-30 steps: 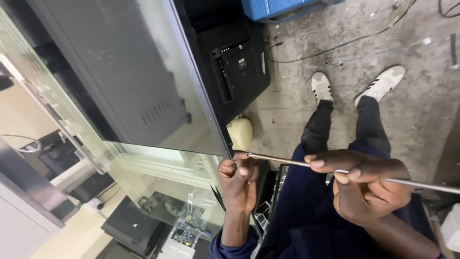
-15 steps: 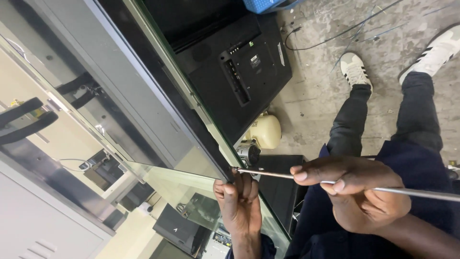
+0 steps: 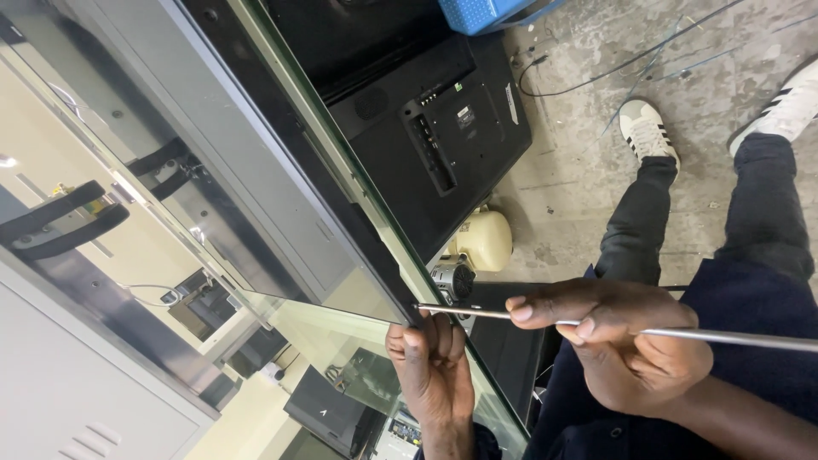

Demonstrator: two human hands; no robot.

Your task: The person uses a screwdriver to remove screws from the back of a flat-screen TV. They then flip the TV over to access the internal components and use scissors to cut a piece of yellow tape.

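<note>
The rod (image 3: 682, 334) lies across the right hand (image 3: 622, 349), its tip at the panel (image 3: 256, 170) edge. The left hand (image 3: 434, 370) sits just left, on the panel.

Stained grey concrete floor (image 3: 588, 51) with loose cables (image 3: 630, 60), a blue crate (image 3: 481, 13), grey metal cabinets (image 3: 94, 400).

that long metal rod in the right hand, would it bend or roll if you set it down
The metal rod looks thin and straight, with no sag past the right hand, so it is probably stiff. Round and smooth, it would likely roll on the concrete floor and could slip in a loose pinch.
</note>
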